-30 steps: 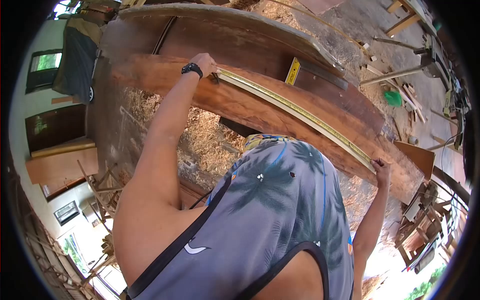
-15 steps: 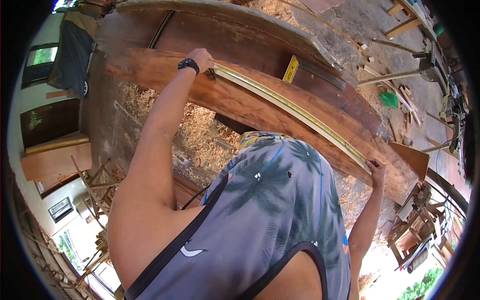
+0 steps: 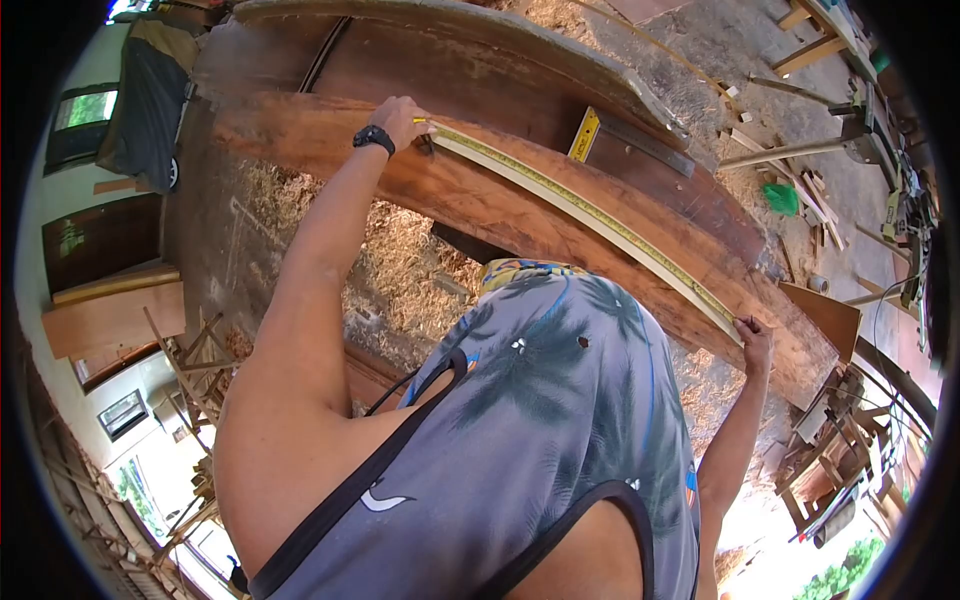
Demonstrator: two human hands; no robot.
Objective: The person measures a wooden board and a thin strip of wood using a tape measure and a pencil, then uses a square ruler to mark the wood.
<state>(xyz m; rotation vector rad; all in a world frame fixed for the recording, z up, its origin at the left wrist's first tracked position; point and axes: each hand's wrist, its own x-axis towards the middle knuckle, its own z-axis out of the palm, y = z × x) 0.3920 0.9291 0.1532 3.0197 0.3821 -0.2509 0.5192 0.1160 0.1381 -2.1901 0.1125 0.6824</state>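
Note:
A long reddish-brown wooden plank lies across the bench in front of me. Along it runs a yellow tape measure, stretched beside a pale straight strip. My left hand, with a black watch on the wrist, is closed at the tape's left end; a slim yellow thing like a pencil pokes out from its fingers. A small dark object sits just under that hand. At the other end my right hand pinches the tape and strip near the plank's right part.
A square with a yellow handle and metal blade rests on a darker board behind the plank. Wood shavings cover the floor. A green bag and wood offcuts lie to the right. A covered vehicle stands at the left.
My left hand has shifted slightly and its fingers have turned, so the slim yellow thing now shows. The right hand keeps its place at the tape's other end.

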